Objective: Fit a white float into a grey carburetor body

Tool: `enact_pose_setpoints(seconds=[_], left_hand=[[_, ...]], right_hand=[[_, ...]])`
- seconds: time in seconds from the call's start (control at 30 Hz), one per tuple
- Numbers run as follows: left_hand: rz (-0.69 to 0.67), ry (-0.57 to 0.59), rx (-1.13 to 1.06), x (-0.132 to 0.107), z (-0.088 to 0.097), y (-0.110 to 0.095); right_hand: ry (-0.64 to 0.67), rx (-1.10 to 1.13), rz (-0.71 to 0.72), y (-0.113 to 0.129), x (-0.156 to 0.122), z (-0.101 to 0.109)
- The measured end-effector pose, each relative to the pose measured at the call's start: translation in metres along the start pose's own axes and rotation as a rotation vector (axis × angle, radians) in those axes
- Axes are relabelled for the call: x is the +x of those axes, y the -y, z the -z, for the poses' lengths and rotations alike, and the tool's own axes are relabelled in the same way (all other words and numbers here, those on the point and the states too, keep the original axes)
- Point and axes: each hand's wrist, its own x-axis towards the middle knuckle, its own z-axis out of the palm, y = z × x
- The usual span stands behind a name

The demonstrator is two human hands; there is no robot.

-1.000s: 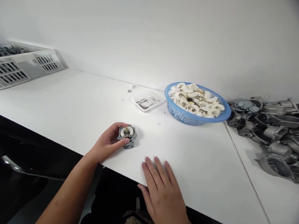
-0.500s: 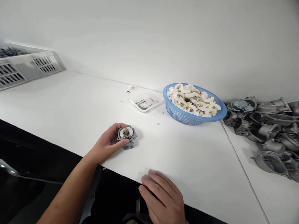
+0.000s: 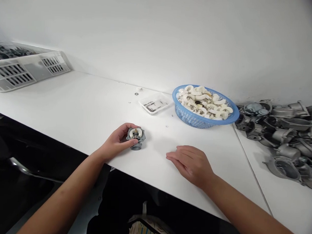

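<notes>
My left hand point(image 3: 116, 141) grips a small metal carburetor body point(image 3: 136, 138) at the table's front edge, its fingers wrapped round the near side. A white twin-lobed float sits on top of the body, around a brass centre part, and my fingers hide part of it. My right hand point(image 3: 191, 165) holds nothing. It lies palm down, fingers loosely curled, over the white table point(image 3: 81, 110), to the right of the carburetor and apart from it.
A blue plastic basket point(image 3: 177, 104) holds many white floats. Beside it, a small clear tray point(image 3: 153, 105) holds thin metal parts, and a black O-ring point(image 3: 136, 94) lies nearby. Cast carburetor bodies point(image 3: 281, 136) lie heaped at right; a slotted crate point(image 3: 31, 68) stands far left.
My right hand has moved away from the front edge, up and to the right across the table. My left hand and the carburetor have shifted only slightly.
</notes>
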Motion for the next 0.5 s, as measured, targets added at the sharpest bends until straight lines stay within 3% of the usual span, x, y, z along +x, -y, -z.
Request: enact_pose_setpoints(seconds=[0.1,0.23,0.5], left_hand=[[0.007,-0.008,0.002,0.005,-0.010,-0.001],[-0.015,0.095,0.057,0.018,-0.030,-0.001],[-0.244,0.303,0.322,0.058,-0.071,-0.008]], right_hand=[[0.052,-0.092,-0.039,-0.015,-0.001,-0.013],[0.038,-0.108,-0.098,-0.024,-0.002,-0.014],[-0.239,0.206,-0.353,-0.035,-0.008,0.002]])
